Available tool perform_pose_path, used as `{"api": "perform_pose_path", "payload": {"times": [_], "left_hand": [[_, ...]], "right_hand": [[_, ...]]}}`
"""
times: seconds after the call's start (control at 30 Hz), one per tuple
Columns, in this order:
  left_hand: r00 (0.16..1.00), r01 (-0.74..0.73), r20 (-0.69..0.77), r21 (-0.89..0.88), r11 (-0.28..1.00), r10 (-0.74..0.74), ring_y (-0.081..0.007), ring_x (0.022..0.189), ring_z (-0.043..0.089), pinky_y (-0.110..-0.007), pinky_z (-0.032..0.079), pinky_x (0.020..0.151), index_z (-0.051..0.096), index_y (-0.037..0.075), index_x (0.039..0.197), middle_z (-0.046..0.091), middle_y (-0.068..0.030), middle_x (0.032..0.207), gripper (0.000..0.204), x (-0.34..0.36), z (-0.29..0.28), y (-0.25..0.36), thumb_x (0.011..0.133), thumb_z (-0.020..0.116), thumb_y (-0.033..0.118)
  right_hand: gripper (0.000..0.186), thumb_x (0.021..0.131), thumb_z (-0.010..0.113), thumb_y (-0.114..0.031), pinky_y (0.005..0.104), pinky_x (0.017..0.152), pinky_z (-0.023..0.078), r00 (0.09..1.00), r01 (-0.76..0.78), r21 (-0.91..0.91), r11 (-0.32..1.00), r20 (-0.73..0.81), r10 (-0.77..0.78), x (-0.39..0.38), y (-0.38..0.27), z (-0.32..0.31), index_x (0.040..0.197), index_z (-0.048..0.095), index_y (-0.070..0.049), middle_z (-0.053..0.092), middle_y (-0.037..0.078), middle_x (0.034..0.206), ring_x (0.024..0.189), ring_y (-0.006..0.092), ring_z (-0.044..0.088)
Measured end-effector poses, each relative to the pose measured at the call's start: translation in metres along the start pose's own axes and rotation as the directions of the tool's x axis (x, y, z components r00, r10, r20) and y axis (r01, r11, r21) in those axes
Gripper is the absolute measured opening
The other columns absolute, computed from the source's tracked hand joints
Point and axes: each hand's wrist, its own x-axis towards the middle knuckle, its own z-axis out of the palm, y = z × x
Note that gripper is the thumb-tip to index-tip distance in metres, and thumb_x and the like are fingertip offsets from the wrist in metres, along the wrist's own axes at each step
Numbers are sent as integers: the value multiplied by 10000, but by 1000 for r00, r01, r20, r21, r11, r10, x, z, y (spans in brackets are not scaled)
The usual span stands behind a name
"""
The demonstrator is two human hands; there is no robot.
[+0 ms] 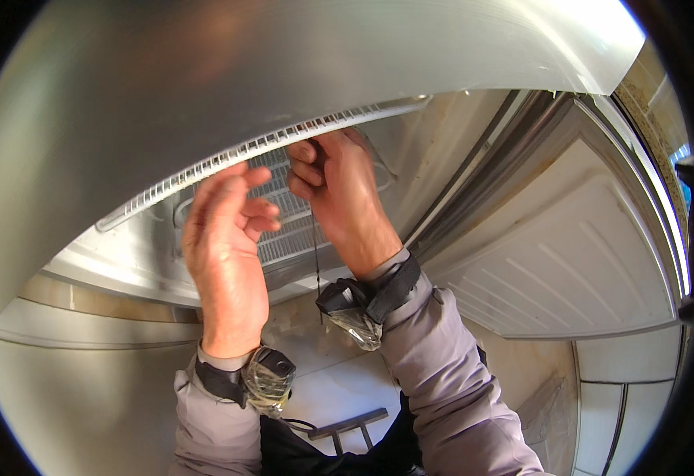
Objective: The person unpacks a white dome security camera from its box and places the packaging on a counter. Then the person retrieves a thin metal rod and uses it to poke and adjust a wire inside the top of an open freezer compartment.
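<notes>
My left hand is raised just under a white slatted grille, with its fingers apart, half bent and holding nothing. To its right, my right hand is closed, its fingers curled in under the same grille. Whatever those fingers hold is hidden. A thin dark cord hangs below the right hand; I cannot tell whether the fingers grip it. Behind both hands is the white interior of a refrigerator cabinet, with a wire shelf in it.
Overhead, a large curved metal panel fills the top of the view. A white ribbed refrigerator door stands open at the right. A strapped device is on my left wrist, another on my right. Below lies a dark metal frame.
</notes>
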Motion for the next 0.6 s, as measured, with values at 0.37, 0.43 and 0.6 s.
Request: {"api": "perform_pose_path", "payload": {"times": [0.37,0.43,0.6], "left_hand": [[846,174,360,509,843,-392,-126,777,642,-277,521,759,659,-16,1024,684,-53,869,283,0,-22,-17,1052,555,246],[841,144,394,497,856,-370,-129,759,654,-273,530,714,664,-20,978,696,-60,834,272,-1,-21,-18,1055,558,218],[845,109,412,490,865,-340,-133,725,669,-271,539,656,669,-18,943,694,-60,788,245,-4,-20,-21,1046,578,185]], "right_hand": [[169,1036,423,-139,338,586,459,999,23,67,997,26,-25,-4,4,4,932,526,-56,430,2,746,592,112,381],[180,1031,420,-136,347,609,484,995,77,9,997,57,-77,-4,3,3,923,535,-50,443,3,746,593,114,402],[187,999,447,-128,364,597,501,992,107,-54,993,74,-103,-1,2,0,861,547,-52,462,17,709,543,133,404]]}}
